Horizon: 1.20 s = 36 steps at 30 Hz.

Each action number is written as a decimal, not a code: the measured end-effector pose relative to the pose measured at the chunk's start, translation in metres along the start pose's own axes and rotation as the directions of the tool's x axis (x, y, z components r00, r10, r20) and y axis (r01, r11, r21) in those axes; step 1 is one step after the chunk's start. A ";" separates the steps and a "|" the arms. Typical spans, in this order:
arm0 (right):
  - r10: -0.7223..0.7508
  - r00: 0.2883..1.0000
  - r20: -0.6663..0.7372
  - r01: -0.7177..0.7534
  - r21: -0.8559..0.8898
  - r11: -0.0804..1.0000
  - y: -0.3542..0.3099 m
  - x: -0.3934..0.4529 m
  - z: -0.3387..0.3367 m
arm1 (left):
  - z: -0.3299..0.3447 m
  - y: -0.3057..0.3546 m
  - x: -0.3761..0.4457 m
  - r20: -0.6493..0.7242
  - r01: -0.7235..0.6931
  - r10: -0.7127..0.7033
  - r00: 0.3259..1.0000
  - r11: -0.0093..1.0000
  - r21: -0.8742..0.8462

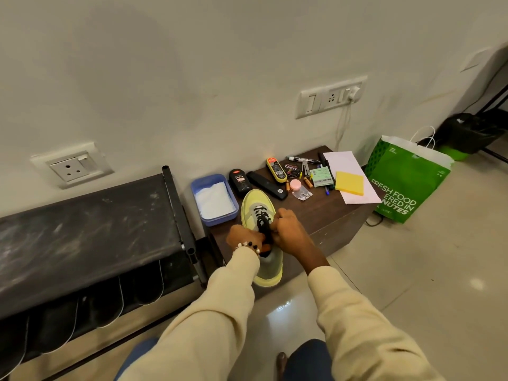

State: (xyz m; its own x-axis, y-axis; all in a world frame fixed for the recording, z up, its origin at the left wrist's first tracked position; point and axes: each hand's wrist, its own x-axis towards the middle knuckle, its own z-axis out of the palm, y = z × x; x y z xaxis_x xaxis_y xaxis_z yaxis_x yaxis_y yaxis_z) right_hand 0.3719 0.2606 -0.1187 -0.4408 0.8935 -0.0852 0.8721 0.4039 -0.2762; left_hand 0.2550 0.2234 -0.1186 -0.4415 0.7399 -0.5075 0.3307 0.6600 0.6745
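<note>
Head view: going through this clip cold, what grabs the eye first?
The pale yellow sneaker at the front edge of the low dark cabinet, with the left hand and the right hand both gripping its black laces. Next comes the bright green paper bag on the floor to the cabinet's right, then the blue tray holding something white just left of the shoe's toe.

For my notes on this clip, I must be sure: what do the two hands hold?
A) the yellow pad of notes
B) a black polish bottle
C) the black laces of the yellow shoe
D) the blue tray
C: the left hand and the right hand both grip the black laces on the yellow shoe.
</note>
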 end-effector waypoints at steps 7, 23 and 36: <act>0.192 0.978 -0.084 -0.179 0.142 0.974 -0.008 0.006 0.009 | 0.005 0.006 0.001 -0.170 -0.080 0.119 0.978 0.972 0.221; 0.767 0.627 0.137 -0.722 0.472 0.506 -0.029 0.023 0.032 | 0.011 -0.001 0.018 -0.145 0.101 -0.067 0.987 0.967 0.236; 0.546 0.720 0.428 -0.644 0.706 0.296 -0.014 0.010 0.028 | 0.008 -0.005 0.021 -0.020 0.058 -0.056 0.998 0.986 0.158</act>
State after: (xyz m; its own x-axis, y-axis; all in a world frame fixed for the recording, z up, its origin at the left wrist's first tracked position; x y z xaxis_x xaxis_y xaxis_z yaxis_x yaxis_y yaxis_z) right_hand 0.3497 0.2589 -0.1422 0.0681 0.7799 -0.6221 0.3918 -0.5944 -0.7023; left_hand 0.2504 0.2367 -0.1370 -0.4755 0.6992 -0.5338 0.4323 0.7143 0.5504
